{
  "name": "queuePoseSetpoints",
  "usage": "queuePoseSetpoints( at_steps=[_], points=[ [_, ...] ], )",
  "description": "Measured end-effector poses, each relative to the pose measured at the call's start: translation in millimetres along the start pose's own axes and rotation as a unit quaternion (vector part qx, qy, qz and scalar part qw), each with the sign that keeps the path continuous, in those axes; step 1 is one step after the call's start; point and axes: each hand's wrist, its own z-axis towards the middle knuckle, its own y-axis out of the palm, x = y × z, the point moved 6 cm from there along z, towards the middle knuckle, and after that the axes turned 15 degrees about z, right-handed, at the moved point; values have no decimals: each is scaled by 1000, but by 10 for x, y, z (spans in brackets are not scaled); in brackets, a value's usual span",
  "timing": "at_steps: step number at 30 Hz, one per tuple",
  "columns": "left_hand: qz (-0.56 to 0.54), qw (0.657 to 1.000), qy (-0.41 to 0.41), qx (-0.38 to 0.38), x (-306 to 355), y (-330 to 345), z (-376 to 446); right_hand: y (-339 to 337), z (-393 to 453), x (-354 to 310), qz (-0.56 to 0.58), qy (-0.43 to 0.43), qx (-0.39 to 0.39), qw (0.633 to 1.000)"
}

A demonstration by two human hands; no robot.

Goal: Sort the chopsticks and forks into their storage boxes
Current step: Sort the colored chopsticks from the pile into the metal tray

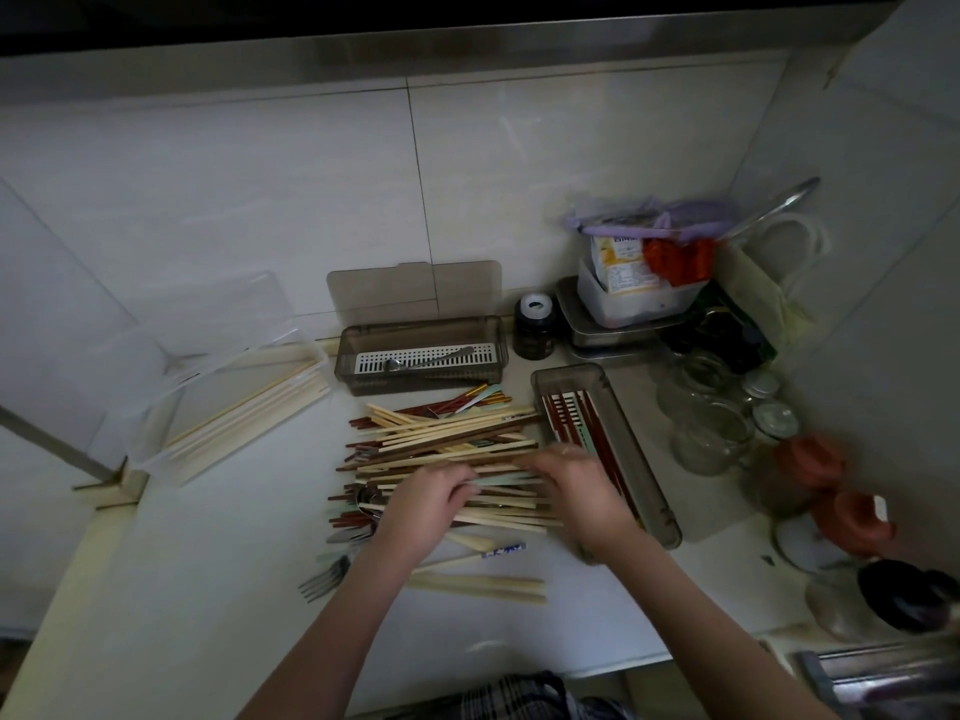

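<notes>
From the head camera, a heap of chopsticks (447, 449) lies across the middle of the white counter (208, 589), pale wooden ones mixed with dark brown and a few mint-green ones, most lying roughly left to right. Both hands are down on this heap. The left hand (423, 504) rests on its near part with fingers curled onto the sticks; whether it actually pinches one cannot be told. The right hand (571, 491) lies on the heap's right end, just beside the box on the right, fingers bent downward over the sticks; its grip is blurred and cannot be told either.

A fork (324, 579) lies at the heap's near left edge, tines pointing left, and other metal cutlery pokes out from under the sticks above it.

3 storage boxes stand around the heap. The clear box (171, 407) on the left, lid up, holds pale chopsticks. The smoky grey box (421, 356) at the back, lid raised against the wall tiles, holds a metal utensil on its white slotted tray. The grey box on the right (644, 475) holds dark red-brown chopsticks lying lengthwise.

Glass jars (711, 428) stand further right, near the corner.
</notes>
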Motion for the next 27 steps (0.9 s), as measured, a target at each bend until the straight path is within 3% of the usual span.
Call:
queuePoseSetpoints(
  at_steps=[5, 8, 10, 13, 18, 25, 27],
  points=[
    [6, 995, -102, 23, -427, -3, -129, -392, -180, 350, -1, 122, 60, 991],
    [18, 991, -128, -16, -570, 100, -223, -530, -284, 564, -1, 236, 99, 967],
    [18, 990, -134, -49, -579, 215, -275, -456, -308, 641, 5, 269, 70, 960],
    [16, 988, -137, -66, -525, 324, -311, -263, -329, 715, 23, 283, 33, 958],
    [45, 988, -140, -40, -514, 326, -329, -31, -381, 766, -71, 283, -45, 955],
    [155, 987, -41, 3, -493, 388, -469, -37, -396, 763, -44, 275, -13, 960],
    [177, 983, -48, 4, -525, 410, -507, -26, -396, 767, -43, 270, -17, 962]
  ],
)
